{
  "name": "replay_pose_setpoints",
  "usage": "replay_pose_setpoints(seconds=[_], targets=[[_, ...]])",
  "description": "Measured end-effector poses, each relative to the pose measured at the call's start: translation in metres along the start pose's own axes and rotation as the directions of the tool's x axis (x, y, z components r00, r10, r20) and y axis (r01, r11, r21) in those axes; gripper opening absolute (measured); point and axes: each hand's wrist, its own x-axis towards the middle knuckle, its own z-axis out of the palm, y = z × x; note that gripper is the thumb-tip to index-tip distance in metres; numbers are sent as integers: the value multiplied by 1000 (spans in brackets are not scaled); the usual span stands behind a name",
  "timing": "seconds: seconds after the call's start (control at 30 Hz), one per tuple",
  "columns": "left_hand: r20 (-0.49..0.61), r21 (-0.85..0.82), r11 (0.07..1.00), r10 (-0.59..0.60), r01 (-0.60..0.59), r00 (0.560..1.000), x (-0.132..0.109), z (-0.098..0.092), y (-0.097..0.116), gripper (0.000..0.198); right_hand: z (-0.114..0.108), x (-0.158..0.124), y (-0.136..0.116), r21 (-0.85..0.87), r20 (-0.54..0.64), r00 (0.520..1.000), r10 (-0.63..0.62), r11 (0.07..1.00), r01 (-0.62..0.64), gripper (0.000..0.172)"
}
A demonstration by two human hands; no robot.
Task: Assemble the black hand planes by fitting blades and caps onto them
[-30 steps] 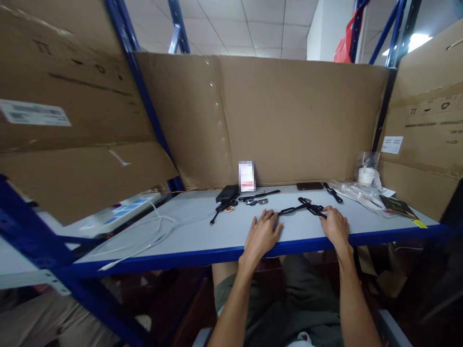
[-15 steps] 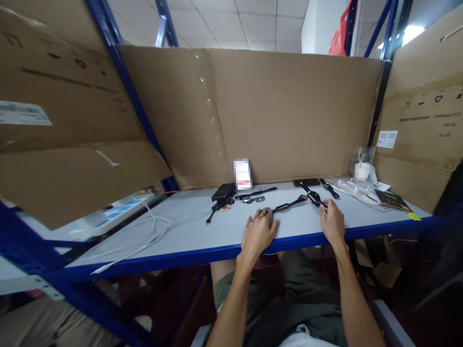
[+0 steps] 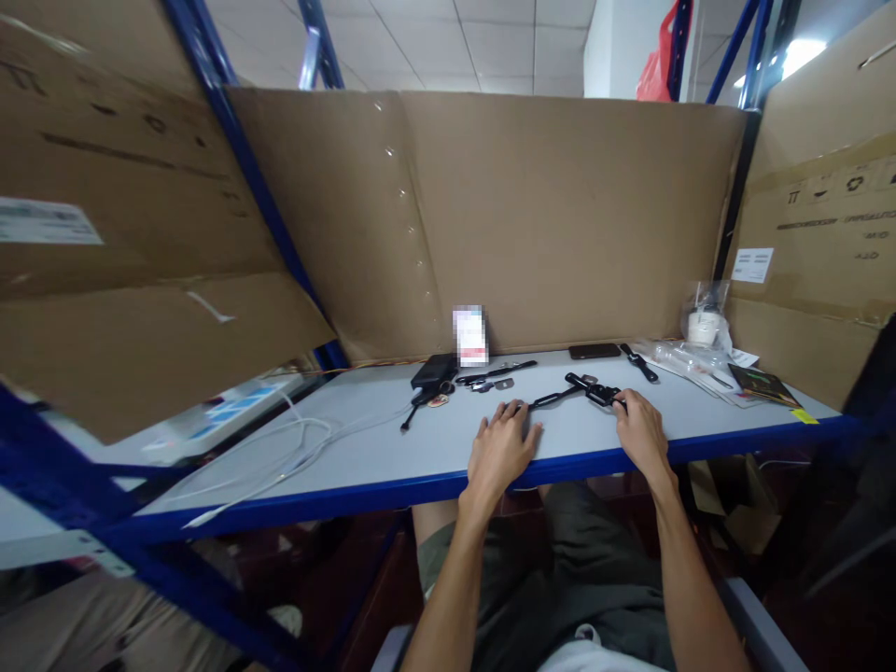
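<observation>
My right hand [image 3: 641, 429] pinches the strap end of a black watch [image 3: 600, 394] near the table's front right. The watch's other strap end points left, close to a small clear-grey piece. My left hand [image 3: 498, 448] lies palm down at the table's front edge, fingers spread, its fingertips on the near end of a thin black strap [image 3: 550, 399]. That strap runs right toward the watch. Whatever is under the left fingertips is hidden.
On the table [image 3: 392, 457] are a black box [image 3: 432, 371], small dark items, white cables [image 3: 301, 457], a dark phone [image 3: 594, 351], another watch [image 3: 639, 364] and plastic bags [image 3: 682, 359]. A lit phone [image 3: 470, 336] leans against the cardboard wall [image 3: 560, 215].
The watch in my right hand has swung lower and now lies more level, away from the dark phone. My left hand has stayed in place.
</observation>
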Motion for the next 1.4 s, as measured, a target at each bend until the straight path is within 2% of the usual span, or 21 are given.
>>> replay_pose_setpoints(seconds=[0.1, 0.27, 0.5, 0.7, 0.83, 0.93, 1.0, 1.07, 1.13, 1.23, 1.33, 1.4], targets=[[-4, 2, 1000, -2, 2, 1000, 0, 2, -1, 43, 0, -1, 0, 9, -32, 999, 2, 1000, -2, 18], [-15, 5, 1000, 3, -3, 1000, 1, 3, -2, 44, -1, -1, -1, 17, 21, 1000, -21, 1000, 21, 17], [-14, -3, 1000, 19, -19, 1000, 0, -1, -2, 44, -10, 3, 5, -21, -86, 990, 108, 994, -110, 21], [-5, -5, 999, 49, -49, 999, -1, -4, -1, 43, -37, 10, 35, -170, -74, 974, 216, 959, -226, 23], [38, -100, 986, 137, -133, 990, -6, -9, -2, 49, -41, 18, 50, -243, -15, 966, 257, 936, -253, 24], [88, -210, 947, 264, -241, 960, -9, -12, -4, 58, -37, 26, 52, -279, 40, 963, 267, 928, -246, 25], [75, -249, 923, 321, -294, 944, -10, -12, -5, 61, -34, 30, 50, -319, 69, 964, 255, 922, -221, 29], [-12, -222, 940, 263, -259, 965, -10, -11, -5, 55, -32, 29, 44, -359, 48, 972, 229, 912, -197, 33], [-117, -175, 976, 110, -130, 987, -8, -8, -4, 41, -30, 20, 33, -347, 8, 984, 180, 923, -166, 37], [-189, -133, 990, -70, 45, 979, -5, -4, -3, 30, -25, -3, 3, -188, 30, 999, 21, 982, -15, 34], [-184, -109, 991, -97, 78, 978, -4, -2, -3, 29, -15, -24, -41, -43, 36, 987, -159, 986, 160, 33], [-166, -91, 994, -71, 57, 984, -5, -2, -3, 31, -6, -31, -68, 30, 98, 975, -200, 980, 198, 35]])
